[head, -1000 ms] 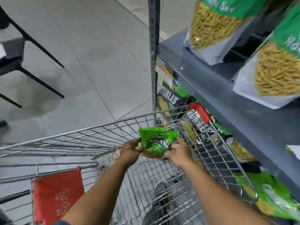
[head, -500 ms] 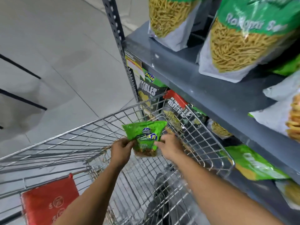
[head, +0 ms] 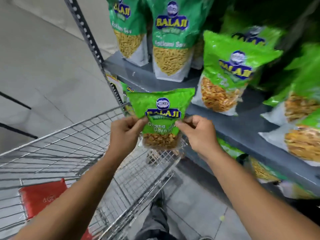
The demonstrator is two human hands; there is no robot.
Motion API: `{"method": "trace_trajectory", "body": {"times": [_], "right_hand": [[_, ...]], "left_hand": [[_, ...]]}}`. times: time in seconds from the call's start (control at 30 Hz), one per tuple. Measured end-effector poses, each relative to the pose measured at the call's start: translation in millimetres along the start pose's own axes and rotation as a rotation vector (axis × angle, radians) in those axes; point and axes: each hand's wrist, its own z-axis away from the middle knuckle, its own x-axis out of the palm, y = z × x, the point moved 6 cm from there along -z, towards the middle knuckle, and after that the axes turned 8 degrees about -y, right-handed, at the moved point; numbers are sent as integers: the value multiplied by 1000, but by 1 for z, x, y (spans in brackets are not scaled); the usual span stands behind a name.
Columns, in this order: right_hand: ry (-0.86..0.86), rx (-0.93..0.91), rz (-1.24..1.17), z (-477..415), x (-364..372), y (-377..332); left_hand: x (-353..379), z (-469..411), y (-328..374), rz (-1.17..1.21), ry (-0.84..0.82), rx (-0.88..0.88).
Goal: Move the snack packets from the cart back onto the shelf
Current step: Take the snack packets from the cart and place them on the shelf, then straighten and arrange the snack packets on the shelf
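Note:
A green Balaji snack packet [head: 160,108] is held upright between both hands, above the cart's right rim and in front of the shelf edge. My left hand [head: 123,132] pinches its left side and my right hand [head: 197,132] pinches its right side. The wire cart [head: 69,144] lies below and to the left. The grey shelf [head: 239,125] runs along the right, with several similar green packets standing on it, the nearest [head: 230,71] just right of the held one.
Two Ratlami Sev packets [head: 170,42] stand on the shelf's left end beside the perforated upright post [head: 93,47]. A red seat flap [head: 43,196] sits in the cart's near end. More packets fill the lower shelf [head: 263,172]. Tiled floor spreads to the left.
Both hands have lifted the green packet up out of the cart to shelf height. The view has swung up and right, bringing more of the shelf's packets into sight.

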Motion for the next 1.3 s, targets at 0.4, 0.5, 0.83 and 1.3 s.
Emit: {"method": "trace_trajectory", "body": {"times": [0.4, 0.5, 0.83, 1.3], "right_hand": [[434, -225, -46, 172, -231, -43], [533, -240, -73, 208, -277, -38], [815, -192, -175, 270, -407, 17], [726, -195, -102, 276, -440, 27]], "left_hand": [[188, 77, 191, 116, -311, 397], [241, 93, 221, 58, -418, 503], [403, 125, 254, 102, -613, 446], [458, 127, 200, 19, -961, 268]]}}
